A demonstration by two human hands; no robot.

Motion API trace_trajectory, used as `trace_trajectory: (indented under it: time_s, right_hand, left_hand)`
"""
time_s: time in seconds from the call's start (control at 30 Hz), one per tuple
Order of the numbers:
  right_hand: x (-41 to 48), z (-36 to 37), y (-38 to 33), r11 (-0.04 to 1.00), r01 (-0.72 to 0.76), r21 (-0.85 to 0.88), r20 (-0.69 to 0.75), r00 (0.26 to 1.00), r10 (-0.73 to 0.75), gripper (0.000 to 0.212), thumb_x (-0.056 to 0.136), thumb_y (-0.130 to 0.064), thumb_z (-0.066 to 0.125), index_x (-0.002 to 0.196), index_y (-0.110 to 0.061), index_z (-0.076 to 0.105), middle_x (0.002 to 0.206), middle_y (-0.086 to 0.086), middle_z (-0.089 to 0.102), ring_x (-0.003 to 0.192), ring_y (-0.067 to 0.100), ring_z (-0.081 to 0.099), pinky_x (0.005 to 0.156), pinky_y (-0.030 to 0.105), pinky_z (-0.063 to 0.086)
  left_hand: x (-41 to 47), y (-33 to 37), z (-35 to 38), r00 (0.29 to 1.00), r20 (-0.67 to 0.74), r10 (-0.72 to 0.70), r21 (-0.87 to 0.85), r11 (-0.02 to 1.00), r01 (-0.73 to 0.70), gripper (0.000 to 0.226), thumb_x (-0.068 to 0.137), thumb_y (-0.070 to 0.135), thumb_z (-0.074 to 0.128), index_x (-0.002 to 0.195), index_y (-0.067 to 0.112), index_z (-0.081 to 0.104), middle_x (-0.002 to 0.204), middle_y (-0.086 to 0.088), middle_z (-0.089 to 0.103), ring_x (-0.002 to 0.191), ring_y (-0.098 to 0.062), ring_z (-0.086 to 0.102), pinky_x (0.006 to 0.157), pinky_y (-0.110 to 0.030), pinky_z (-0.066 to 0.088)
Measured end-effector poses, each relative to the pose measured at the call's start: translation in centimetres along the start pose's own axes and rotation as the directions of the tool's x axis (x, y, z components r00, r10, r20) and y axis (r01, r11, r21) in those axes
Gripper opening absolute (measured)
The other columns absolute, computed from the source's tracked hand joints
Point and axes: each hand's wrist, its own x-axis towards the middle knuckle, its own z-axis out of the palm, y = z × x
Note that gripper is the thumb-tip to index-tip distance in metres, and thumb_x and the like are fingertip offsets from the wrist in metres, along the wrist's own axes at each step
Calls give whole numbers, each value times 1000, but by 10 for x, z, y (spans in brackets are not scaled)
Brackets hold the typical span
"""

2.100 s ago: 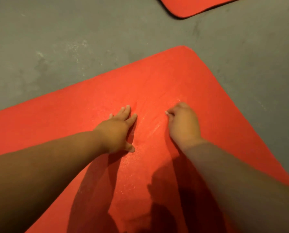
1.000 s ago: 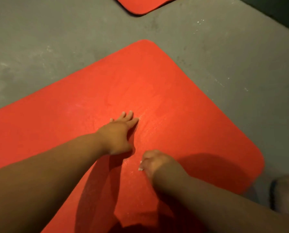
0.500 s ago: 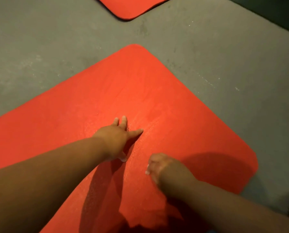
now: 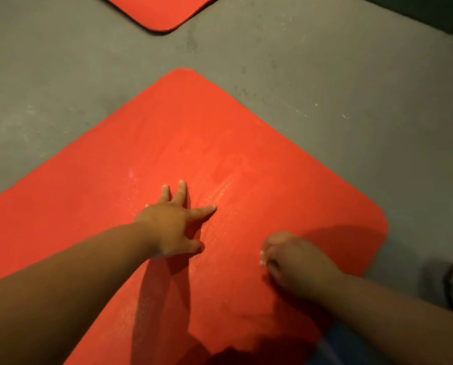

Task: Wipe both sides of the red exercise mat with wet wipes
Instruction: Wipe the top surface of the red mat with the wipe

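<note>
The red exercise mat lies flat on the grey floor, one rounded corner pointing away from me. My left hand rests on the mat near its middle, fingers spread and straight, pressing it down. My right hand is lower right on the mat, fingers curled round a small white wet wipe, of which only a sliver shows at the fingertips. Faint damp streaks mark the mat between and above the hands.
A second red mat lies at the top edge. Grey concrete floor surrounds both mats. A dark strip runs along the top right corner. A blurred grey shape, possibly a foot, sits at the right edge beside the mat.
My right hand came back from the far middle of the mat to its near right part, still holding the wipe. The left hand stayed in place, spreading its fingers slightly.
</note>
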Motion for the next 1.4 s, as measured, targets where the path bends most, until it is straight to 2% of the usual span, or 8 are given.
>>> trace_trajectory:
  time_s: [0.17,0.3,0.4,0.63,0.8,0.93,1.13,1.4]
  right_hand:
    - [12,-33,89,818,-563,119,-407,723,558,21,73,-20,52,67,-5,65,76,16,63,76,36,61,72,38,48]
    - [-1,-3,17,960,-261,100,-340,898,279,8,63,-11,56,63,-12,64,75,6,62,71,27,60,74,31,45]
    - [-20,7,-4,1000,3,23,-158,987,0,21,76,-24,45,67,-20,64,78,-1,60,72,18,58,73,27,47]
    - [-16,-33,100,880,-470,69,-499,747,438,5,69,-10,57,65,-8,59,68,14,58,64,34,58,66,35,33]
    - [-43,14,4,994,-94,47,-205,974,101,11,56,-18,71,62,-22,63,69,-7,58,64,13,60,64,21,42]
    - [-48,12,5,996,-24,88,-110,993,34,19,79,-23,48,70,-20,65,66,-7,51,59,11,50,59,24,41]
    - [-51,-21,100,803,-517,297,-480,646,593,22,69,-19,46,66,-10,65,71,10,61,68,31,60,70,32,40]
    - [-68,29,-15,988,-76,132,-208,973,102,9,67,-21,54,61,-22,61,69,-7,55,66,13,57,62,24,49]
  left_hand:
    - [6,16,7,990,-86,113,98,990,-104,98,74,69,56,147,49,-6,155,0,-30,145,-30,-21,115,-59,9]
    - [25,48,-9,962,-163,219,35,976,-217,107,77,69,58,154,25,-2,159,-6,-17,147,-23,-12,120,-44,9]
    - [38,84,-18,976,-78,201,91,977,-194,119,70,71,63,153,23,-8,158,-13,-18,146,-36,-11,115,-60,13]
    - [44,99,-22,991,38,131,173,976,-135,126,66,69,69,150,27,-15,154,-18,-26,142,-44,-16,108,-69,15]
    - [45,99,-27,988,83,133,213,966,-148,129,64,67,72,150,29,-16,154,-18,-28,142,-45,-15,107,-69,19]
    - [46,97,-30,985,107,132,218,964,-153,130,64,60,77,150,32,-16,154,-15,-29,143,-43,-15,107,-67,19]
    - [48,96,-29,987,106,119,237,961,-141,130,64,60,77,149,34,-18,153,-14,-31,143,-42,-16,108,-66,20]
    - [45,101,-30,993,91,78,261,960,-99,130,63,59,79,150,34,-15,155,-15,-26,144,-42,-10,108,-61,29]
